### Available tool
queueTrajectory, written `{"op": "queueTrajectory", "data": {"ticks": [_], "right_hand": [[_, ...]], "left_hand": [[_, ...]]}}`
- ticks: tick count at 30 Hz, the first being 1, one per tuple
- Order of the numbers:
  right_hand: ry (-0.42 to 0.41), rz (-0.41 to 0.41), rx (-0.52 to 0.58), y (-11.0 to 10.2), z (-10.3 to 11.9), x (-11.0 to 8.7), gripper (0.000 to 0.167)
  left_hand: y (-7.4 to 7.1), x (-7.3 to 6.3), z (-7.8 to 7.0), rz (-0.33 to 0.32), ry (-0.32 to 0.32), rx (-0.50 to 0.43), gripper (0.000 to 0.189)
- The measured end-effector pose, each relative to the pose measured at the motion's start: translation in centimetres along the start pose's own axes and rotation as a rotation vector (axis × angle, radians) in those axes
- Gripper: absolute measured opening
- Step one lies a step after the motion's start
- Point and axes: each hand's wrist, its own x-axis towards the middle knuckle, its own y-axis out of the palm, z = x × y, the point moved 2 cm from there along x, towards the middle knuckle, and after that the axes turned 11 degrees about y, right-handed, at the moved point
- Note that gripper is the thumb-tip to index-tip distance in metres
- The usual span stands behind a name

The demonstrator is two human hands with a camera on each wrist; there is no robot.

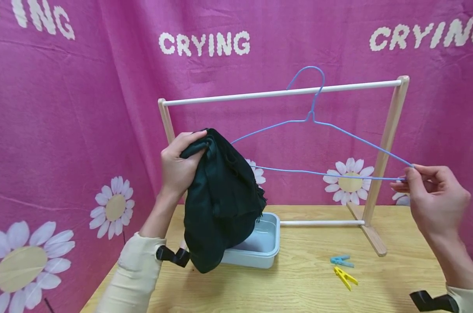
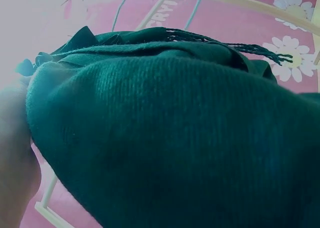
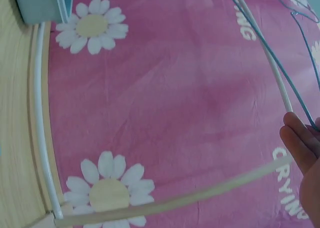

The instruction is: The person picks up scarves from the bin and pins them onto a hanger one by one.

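A dark green fringed scarf (image 1: pixel 220 204) hangs in folds from my left hand (image 1: pixel 179 167), which pinches its upper edge between thumb and fingers. In the left wrist view the scarf (image 2: pixel 170 133) fills most of the picture, its twisted tassels at the top right. My right hand (image 1: pixel 435 195) pinches the right corner of a blue wire hanger (image 1: pixel 349 132). The hanger is held up in front of the rack, hook upward, and its left end is hidden behind the scarf. In the right wrist view the fingers (image 3: pixel 300 143) close on the hanger's wire (image 3: pixel 280 63).
A wooden rack with a white top rail (image 1: pixel 236 97) stands on the table (image 1: pixel 291 287). Partly behind the scarf sits a pale blue-grey basin (image 1: pixel 273 243). A blue clothespin (image 1: pixel 342 261) and a yellow clothespin (image 1: pixel 345 278) lie at the right. Pink cloth (image 1: pixel 130 52) hangs behind.
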Motion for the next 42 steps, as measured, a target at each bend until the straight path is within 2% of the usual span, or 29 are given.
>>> {"op": "queueTrajectory", "data": {"ticks": [2,10,13,21,25,30,33,38,40,42], "right_hand": [[-0.007,0.002,0.009,0.5,0.1,-0.4,0.016],[-0.152,0.074,0.144,3.1,0.6,-2.2,0.016],[-0.145,0.103,0.176,4.0,0.6,-3.0,0.014],[-0.111,0.153,0.099,5.4,0.1,-4.8,0.015],[-0.070,0.180,0.102,5.7,0.2,-5.7,0.014],[0.009,0.234,0.220,6.1,1.0,-6.3,0.009],[0.034,0.246,0.283,6.3,1.4,-6.5,0.009],[0.067,0.258,0.459,6.8,1.5,-7.1,0.012],[0.071,0.255,0.511,6.9,1.4,-7.4,0.012],[0.073,0.240,0.536,7.1,1.4,-7.7,0.012]], "left_hand": [[0.2,-0.1,-0.2,-0.001,-0.007,-0.004,0.024],[1.8,0.1,-2.0,-0.048,-0.069,-0.026,0.022],[2.4,0.6,-2.7,-0.057,-0.072,-0.049,0.022],[3.0,3.3,-3.5,-0.147,-0.048,-0.079,0.023],[3.3,3.8,-3.8,-0.159,-0.065,-0.073,0.024],[3.8,2.7,-3.8,-0.127,-0.075,-0.091,0.024],[4.3,1.5,-3.7,-0.105,-0.067,-0.114,0.022],[5.3,-0.7,-3.6,-0.043,-0.043,-0.086,0.021],[5.6,-1.4,-3.6,-0.023,-0.027,-0.072,0.020],[5.8,-2.0,-3.6,-0.003,0.020,-0.042,0.021]]}}
